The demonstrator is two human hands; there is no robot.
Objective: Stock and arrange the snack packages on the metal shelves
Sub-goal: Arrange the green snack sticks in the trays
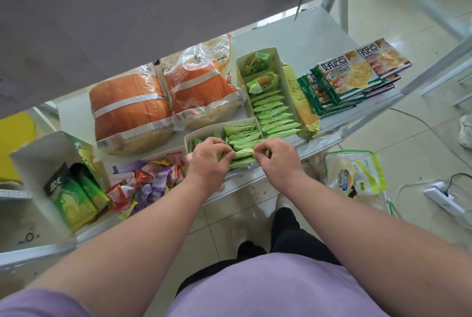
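Both hands pinch one green packet (pixel 242 154) by its ends, left hand (pixel 208 161), right hand (pixel 277 161), over the near box (pixel 204 130) on the shelf (pixel 319 28). Box part-filled; chip bag (pixel 353 176) on the floor unstocked. Roughly midway.

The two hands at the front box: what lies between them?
In the head view, one green snack packet spans the gap: the left hand pinches one end and the right hand the other, over the open white box.

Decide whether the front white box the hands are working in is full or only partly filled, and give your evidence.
Partly filled. Green packets line the right side of the front white box, while its left end shows loose packets and bare space.
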